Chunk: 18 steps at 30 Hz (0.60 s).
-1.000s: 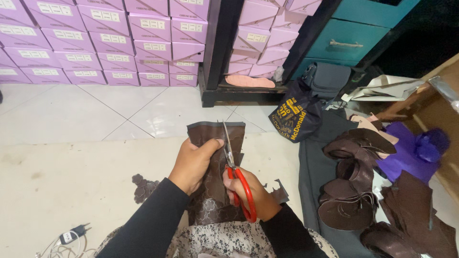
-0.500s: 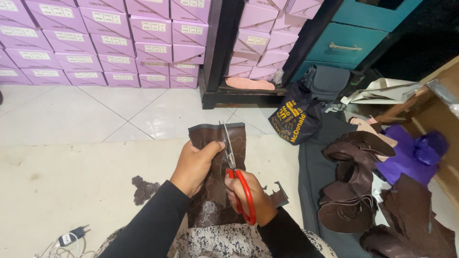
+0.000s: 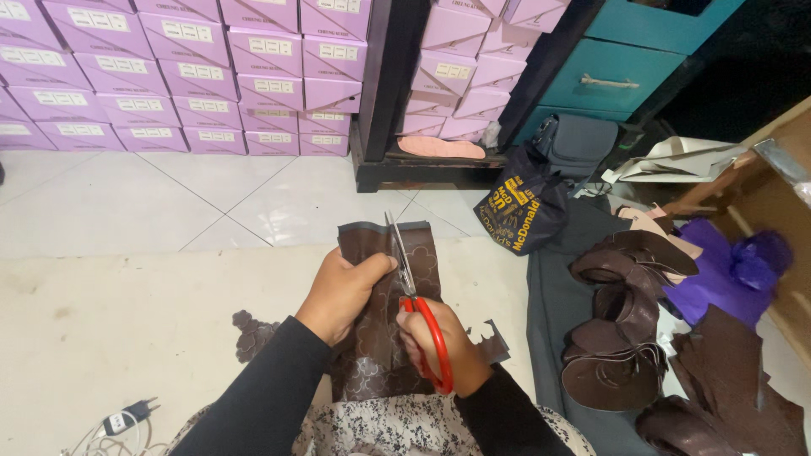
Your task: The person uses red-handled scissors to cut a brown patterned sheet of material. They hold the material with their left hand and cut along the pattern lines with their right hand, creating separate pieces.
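Pale floor, one brown leather sheet [image 3: 380, 338] gripped by left hand [image 3: 342, 291]; right hand [image 3: 439, 346] (closed) holding one red-handled scissors [image 3: 414, 300]

The person is wearing long black sleeves [image 3: 253, 397] reaching the wrists, over a black-and-white floral garment [image 3: 380, 431] at the lap.

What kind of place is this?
Probably a small shoemaking workshop. Purple shoe boxes are stacked along the wall, cut brown shoe pieces lie piled on the floor, and a pink insole rests nearby.
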Each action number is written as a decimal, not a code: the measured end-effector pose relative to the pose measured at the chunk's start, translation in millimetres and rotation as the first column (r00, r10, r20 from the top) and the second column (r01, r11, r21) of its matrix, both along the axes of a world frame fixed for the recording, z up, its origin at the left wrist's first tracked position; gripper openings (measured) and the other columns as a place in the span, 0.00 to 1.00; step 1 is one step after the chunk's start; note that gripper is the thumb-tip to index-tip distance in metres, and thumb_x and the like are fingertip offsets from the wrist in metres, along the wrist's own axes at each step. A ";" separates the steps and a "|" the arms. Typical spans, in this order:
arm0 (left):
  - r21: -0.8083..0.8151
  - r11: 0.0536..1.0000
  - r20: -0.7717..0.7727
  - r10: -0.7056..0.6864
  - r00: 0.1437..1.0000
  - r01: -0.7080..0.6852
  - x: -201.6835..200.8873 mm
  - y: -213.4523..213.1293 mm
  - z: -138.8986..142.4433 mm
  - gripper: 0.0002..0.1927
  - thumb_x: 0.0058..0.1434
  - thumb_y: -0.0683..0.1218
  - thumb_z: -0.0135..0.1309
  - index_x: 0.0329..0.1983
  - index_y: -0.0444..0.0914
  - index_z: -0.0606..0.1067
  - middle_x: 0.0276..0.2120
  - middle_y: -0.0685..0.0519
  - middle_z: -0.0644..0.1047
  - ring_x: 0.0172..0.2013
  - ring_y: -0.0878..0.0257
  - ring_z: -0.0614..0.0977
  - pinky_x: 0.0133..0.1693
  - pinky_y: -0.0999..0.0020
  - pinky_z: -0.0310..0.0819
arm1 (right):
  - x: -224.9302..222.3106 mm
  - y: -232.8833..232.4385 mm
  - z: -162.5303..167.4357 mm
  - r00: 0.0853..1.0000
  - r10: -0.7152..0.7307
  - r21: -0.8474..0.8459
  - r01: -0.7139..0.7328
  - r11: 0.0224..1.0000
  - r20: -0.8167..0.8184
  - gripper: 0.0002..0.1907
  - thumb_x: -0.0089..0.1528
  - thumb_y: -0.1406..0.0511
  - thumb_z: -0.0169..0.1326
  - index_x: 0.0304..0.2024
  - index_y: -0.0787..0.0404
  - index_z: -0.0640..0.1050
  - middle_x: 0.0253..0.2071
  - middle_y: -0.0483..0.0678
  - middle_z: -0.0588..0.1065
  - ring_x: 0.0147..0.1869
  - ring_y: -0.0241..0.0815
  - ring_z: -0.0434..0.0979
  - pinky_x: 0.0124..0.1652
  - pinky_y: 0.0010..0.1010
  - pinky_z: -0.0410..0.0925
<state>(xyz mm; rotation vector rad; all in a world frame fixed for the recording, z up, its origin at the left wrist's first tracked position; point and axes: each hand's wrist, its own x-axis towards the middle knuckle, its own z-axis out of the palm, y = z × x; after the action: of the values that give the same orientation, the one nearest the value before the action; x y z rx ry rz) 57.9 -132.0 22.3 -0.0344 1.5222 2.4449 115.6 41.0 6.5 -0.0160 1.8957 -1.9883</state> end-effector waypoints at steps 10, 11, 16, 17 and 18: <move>0.017 0.998 0.056 -0.068 0.996 0.068 -3.4 -1.6 -6.3 0.05 0.57 0.38 0.55 0.36 0.33 0.77 0.31 0.53 0.79 0.31 0.65 0.80 0.35 0.69 0.75 | 1.3 2.6 9.7 0.996 -0.010 0.004 0.009 1.000 0.089 0.11 0.64 0.62 0.49 0.29 0.60 0.68 0.19 0.42 0.64 0.18 0.32 0.62 0.19 0.24 0.59; 0.040 0.997 0.068 -0.074 0.995 0.072 -3.7 -1.7 -6.3 0.05 0.57 0.38 0.55 0.36 0.33 0.77 0.31 0.53 0.79 0.31 0.64 0.80 0.35 0.68 0.76 | 0.9 2.2 8.6 0.996 -0.014 0.011 0.013 1.000 0.083 0.11 0.64 0.62 0.49 0.29 0.60 0.68 0.18 0.42 0.64 0.17 0.32 0.61 0.18 0.25 0.58; 0.008 0.997 0.053 -0.075 0.996 0.075 -3.9 -3.5 -5.0 0.06 0.58 0.39 0.55 0.37 0.33 0.77 0.31 0.54 0.80 0.32 0.66 0.81 0.37 0.69 0.76 | -1.6 0.4 5.8 0.996 -0.017 0.004 0.017 1.000 0.089 0.13 0.65 0.62 0.49 0.27 0.61 0.67 0.18 0.43 0.63 0.16 0.34 0.59 0.17 0.28 0.57; 0.011 0.997 0.049 -0.074 0.996 0.074 -3.8 -3.9 -5.2 0.06 0.58 0.39 0.55 0.38 0.33 0.77 0.32 0.54 0.80 0.32 0.66 0.81 0.37 0.69 0.76 | -1.0 0.7 6.9 0.994 -0.010 0.007 0.009 1.000 0.110 0.13 0.65 0.62 0.49 0.28 0.61 0.67 0.19 0.43 0.63 0.17 0.34 0.61 0.18 0.28 0.58; 0.034 0.997 0.055 -0.073 0.996 0.071 -4.4 -4.4 -5.6 0.06 0.57 0.39 0.55 0.38 0.33 0.77 0.32 0.53 0.80 0.33 0.66 0.81 0.37 0.69 0.76 | -0.9 1.2 8.7 0.992 -0.003 0.011 0.002 1.000 0.129 0.13 0.65 0.61 0.49 0.29 0.60 0.67 0.20 0.43 0.64 0.18 0.34 0.62 0.19 0.29 0.59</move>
<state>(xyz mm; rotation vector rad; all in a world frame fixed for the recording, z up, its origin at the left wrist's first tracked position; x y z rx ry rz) 53.5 -136.4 16.8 -0.0409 1.4348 2.3912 114.8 42.2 15.2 0.1149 1.8257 -1.9314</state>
